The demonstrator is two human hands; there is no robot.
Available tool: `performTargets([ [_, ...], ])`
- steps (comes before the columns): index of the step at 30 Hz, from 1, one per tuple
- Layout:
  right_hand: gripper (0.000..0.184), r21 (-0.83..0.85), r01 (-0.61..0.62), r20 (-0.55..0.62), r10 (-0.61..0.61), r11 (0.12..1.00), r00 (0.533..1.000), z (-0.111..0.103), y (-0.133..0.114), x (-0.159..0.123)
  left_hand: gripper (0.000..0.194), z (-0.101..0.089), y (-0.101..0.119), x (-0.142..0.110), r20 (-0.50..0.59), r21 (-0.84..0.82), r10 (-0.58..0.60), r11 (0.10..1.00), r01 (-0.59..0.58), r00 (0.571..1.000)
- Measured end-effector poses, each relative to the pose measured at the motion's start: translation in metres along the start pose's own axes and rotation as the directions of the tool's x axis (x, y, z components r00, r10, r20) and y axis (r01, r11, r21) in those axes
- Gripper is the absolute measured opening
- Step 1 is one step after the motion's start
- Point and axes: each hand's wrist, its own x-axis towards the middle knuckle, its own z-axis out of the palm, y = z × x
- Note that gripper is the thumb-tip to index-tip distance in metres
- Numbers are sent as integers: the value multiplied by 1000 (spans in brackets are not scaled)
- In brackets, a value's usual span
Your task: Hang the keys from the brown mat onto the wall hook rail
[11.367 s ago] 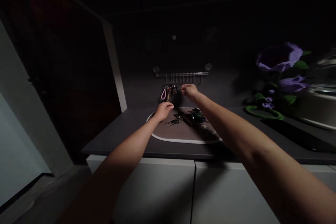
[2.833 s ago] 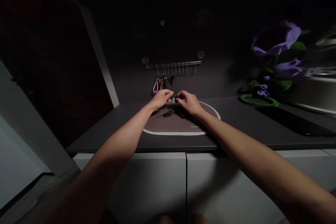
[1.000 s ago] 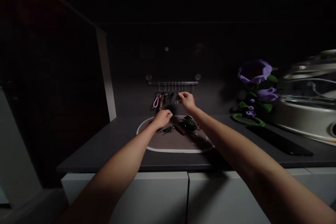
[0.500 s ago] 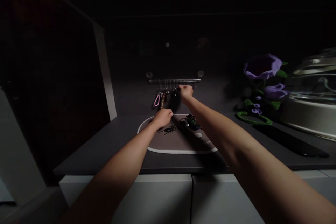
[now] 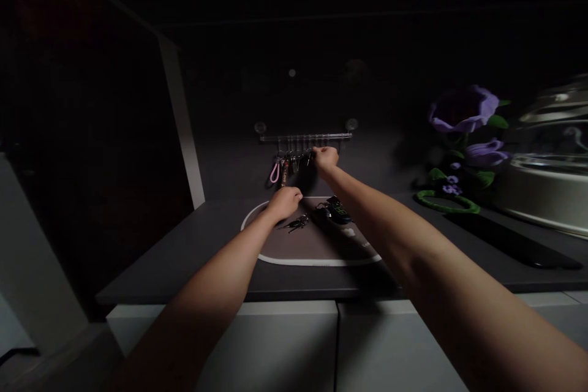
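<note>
My right hand [image 5: 326, 157] is raised to the clear hook rail [image 5: 305, 137] on the dark wall. Its fingers are pinched around a key ring, with a shiny key [image 5: 309, 160] showing just left of the fingertips. Left of it, several key sets hang from the hooks, among them a pink loop strap [image 5: 274, 172] and a brown strap [image 5: 285, 173] with lettering. My left hand [image 5: 285, 201] hovers low over the oval mat, fingers curled closed; what they hold, if anything, is hidden. Below it, a bunch of keys [image 5: 295, 224] lies on the mat [image 5: 316, 251].
A dark object with green markings [image 5: 340, 214] and more keys lie on the mat's right side. Purple flowers [image 5: 466, 111] with a green ring base, a long black object [image 5: 514, 239] and a large pale dome-lidded container [image 5: 551, 193] stand at right. White cabinet fronts [image 5: 275, 343] lie below the counter.
The view has tilted slightly, so the rail and mat sit a little higher. Both hands keep almost the same places, the right at the hooks, the left over the mat.
</note>
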Motion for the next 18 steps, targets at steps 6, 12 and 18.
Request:
performTargets([
  [6,22,24,-13,19,13,1000,1000,5,17,8,23,-1,0,0,5,10,2,1000,-2,1000],
  [12,21,73,64,25,-66,995,997,9,29,16,22,1,-3,1,4,-18,15,1000,-15,1000],
  [18,22,-21,115,86,-112,993,990,10,32,17,22,4,-8,4,12,-78,40,996,-39,999],
])
